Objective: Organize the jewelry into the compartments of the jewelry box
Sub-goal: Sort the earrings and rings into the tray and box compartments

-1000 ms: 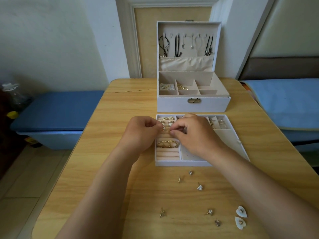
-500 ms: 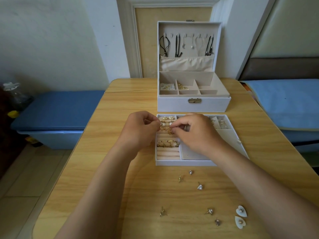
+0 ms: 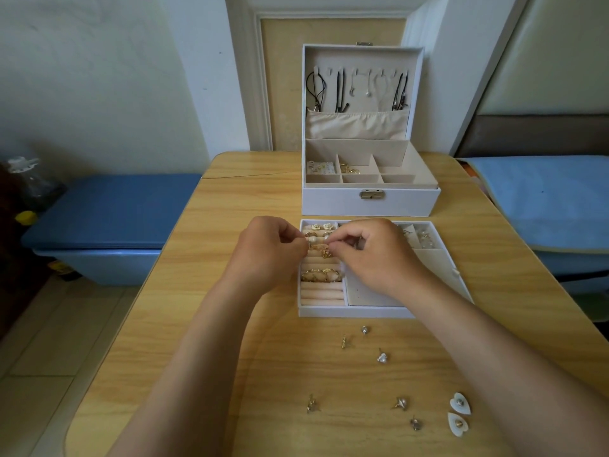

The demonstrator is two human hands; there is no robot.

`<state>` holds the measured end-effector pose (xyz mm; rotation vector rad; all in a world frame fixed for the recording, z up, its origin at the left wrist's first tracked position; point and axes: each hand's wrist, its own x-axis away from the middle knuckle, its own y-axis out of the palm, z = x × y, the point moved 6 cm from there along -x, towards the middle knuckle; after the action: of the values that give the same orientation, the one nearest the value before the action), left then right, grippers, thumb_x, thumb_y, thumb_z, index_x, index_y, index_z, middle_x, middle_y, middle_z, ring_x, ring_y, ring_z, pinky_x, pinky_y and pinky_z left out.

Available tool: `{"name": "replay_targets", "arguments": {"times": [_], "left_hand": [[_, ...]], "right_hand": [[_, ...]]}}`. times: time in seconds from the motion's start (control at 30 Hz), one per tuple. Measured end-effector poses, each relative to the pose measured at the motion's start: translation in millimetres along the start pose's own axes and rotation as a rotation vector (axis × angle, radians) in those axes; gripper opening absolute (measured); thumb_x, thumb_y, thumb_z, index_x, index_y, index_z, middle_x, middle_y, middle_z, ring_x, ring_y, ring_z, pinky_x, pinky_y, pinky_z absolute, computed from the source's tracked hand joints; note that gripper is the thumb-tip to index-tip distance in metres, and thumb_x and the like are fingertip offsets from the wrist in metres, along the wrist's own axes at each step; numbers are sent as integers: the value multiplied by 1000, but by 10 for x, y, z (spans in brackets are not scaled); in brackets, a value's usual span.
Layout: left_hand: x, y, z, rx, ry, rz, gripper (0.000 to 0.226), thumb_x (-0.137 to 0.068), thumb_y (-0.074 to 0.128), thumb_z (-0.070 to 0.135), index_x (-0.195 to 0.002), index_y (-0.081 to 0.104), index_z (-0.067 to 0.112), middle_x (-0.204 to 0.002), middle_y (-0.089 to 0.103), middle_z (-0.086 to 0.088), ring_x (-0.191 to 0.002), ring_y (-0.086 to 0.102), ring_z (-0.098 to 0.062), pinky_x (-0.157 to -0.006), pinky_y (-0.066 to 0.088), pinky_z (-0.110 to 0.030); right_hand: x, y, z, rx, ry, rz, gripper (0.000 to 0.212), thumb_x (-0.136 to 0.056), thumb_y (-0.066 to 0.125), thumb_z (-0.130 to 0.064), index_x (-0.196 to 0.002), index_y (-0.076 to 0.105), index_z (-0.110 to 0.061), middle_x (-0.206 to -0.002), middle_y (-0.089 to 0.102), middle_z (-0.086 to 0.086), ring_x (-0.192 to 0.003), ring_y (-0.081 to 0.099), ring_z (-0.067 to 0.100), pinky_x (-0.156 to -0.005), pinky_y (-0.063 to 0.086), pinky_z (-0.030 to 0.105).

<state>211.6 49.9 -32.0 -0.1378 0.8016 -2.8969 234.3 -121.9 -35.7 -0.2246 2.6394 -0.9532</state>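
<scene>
A white removable tray (image 3: 356, 312) lies in front of the open white jewelry box (image 3: 369, 202). Its left section has beige ring rolls (image 3: 321, 293) with gold rings and rose studs tucked in. Both hands hover over the upper rolls. My left hand (image 3: 270, 252) pinches one pearl earring (image 3: 311, 240) at the roll. My right hand (image 3: 379, 255) pinches a second pearl earring (image 3: 326, 238) beside it. Several loose stud earrings (image 3: 381, 357) lie on the table in front of the tray, plus a pair of white heart earrings (image 3: 459, 413).
The box lid stands upright with necklaces (image 3: 341, 90) on hooks and a fabric pouch. The box's lower compartments hold a few gold pieces (image 3: 349, 168). The wooden table (image 3: 230, 324) has a blue bench (image 3: 108, 209) to its left and a blue mat (image 3: 543, 199) to its right.
Both hands moved a little toward the back of the ring rolls. The two small pearl earrings between the fingertips now sit at a roll slot further back.
</scene>
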Motion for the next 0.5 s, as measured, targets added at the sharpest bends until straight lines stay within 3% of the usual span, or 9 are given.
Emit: {"name": "replay_targets", "arguments": {"times": [0.13,0.27,0.4,0.5], "left_hand": [[15,15,43,119,2,-36,13,-90,66,13,-82,72,6,-86,71,-19,-63,55,-15,-58,47,-29],[14,28,52,189,-16,-61,12,-90,68,15,-81,72,7,-84,73,-14,-59,56,-8,-52,45,-18],[23,21,57,243,-26,-66,11,-90,67,9,-81,72,5,-77,74,-9,-58,58,-8,-48,42,-14],[19,17,68,206,-23,-71,12,-88,68,14,-79,74,7,-77,75,-6,-60,59,-7,-50,43,-16]], "right_hand": [[-38,-45,-26,-115,3,23,19,-85,75,-15,-80,75,-33,-79,72,-5,-78,67,11,-74,57,33],[-55,4,-102,-107,-8,-17,7,-82,77,-18,-82,77,-24,-73,69,-8,-63,60,1,-62,49,24],[-76,36,-104,-159,-4,-30,13,-86,74,-14,-81,74,-25,-62,63,-20,-52,53,-3,-56,39,13],[-92,50,-113,-164,-5,-71,13,-90,70,-14,-85,74,-25,-63,64,-17,-53,51,0,-61,46,22]]}}
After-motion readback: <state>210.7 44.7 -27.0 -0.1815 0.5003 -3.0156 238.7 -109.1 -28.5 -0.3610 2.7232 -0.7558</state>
